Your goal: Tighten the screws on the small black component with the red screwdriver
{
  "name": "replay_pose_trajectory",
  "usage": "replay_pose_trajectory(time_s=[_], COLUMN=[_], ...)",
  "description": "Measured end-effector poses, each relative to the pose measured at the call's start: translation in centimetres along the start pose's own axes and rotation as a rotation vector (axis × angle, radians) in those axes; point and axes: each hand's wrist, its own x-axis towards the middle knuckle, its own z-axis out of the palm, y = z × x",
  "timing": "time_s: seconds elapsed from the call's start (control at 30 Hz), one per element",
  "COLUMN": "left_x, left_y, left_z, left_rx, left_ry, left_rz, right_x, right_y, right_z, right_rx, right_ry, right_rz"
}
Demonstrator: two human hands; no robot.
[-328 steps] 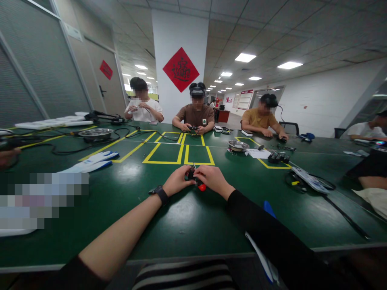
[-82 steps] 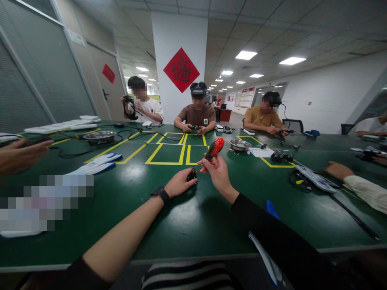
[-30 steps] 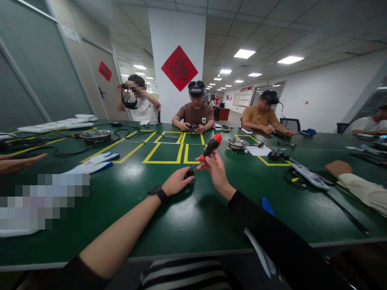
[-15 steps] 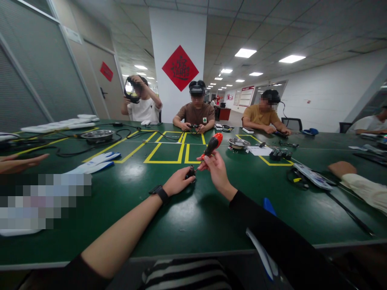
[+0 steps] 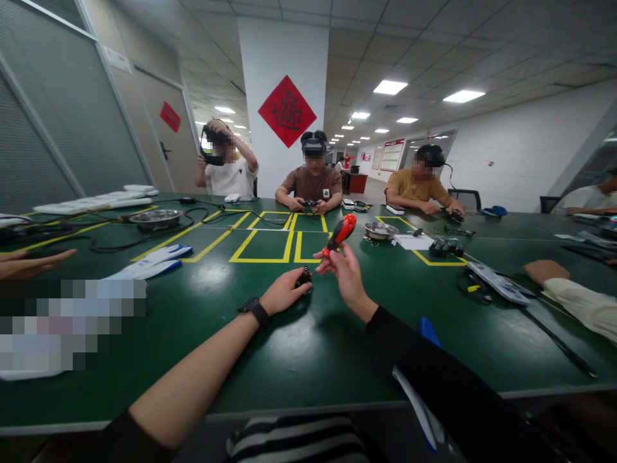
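Note:
My right hand (image 5: 348, 273) is closed around a screwdriver (image 5: 341, 233) with a red and black handle, held tilted with its handle up and to the right. The screwdriver's shaft points down to the left, at a small dark part (image 5: 304, 278). That part is gripped by my left hand (image 5: 284, 290), which rests low over the green table (image 5: 270, 373). My fingers cover much of the part, so its kind cannot be made out. Whether the tip sits in a screw is too small to tell.
White and blue gloves (image 5: 154, 260) and a metal bowl (image 5: 155, 218) are on the left, among black cables. To the right are another metal bowl (image 5: 380, 230), a paper sheet (image 5: 413, 242) and several black blocks (image 5: 446, 248). Other people sit around the table.
The screwdriver's handle has tilted slightly to the right and turned, showing more red. My left hand and the dark part have stayed almost in place.

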Motion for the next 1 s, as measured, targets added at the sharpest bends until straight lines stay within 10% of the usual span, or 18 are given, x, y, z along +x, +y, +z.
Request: replay_pose_trajectory(time_s=[1.0], left_x=[-0.01], left_y=[0.03], left_z=[0.06], left_rx=[-0.033], left_ry=[0.021], left_rz=[-0.029], right_x=[-0.22], right_y=[-0.02], right_z=[0.04], right_rx=[-0.075], right_ry=[-0.023], right_rz=[-0.024])
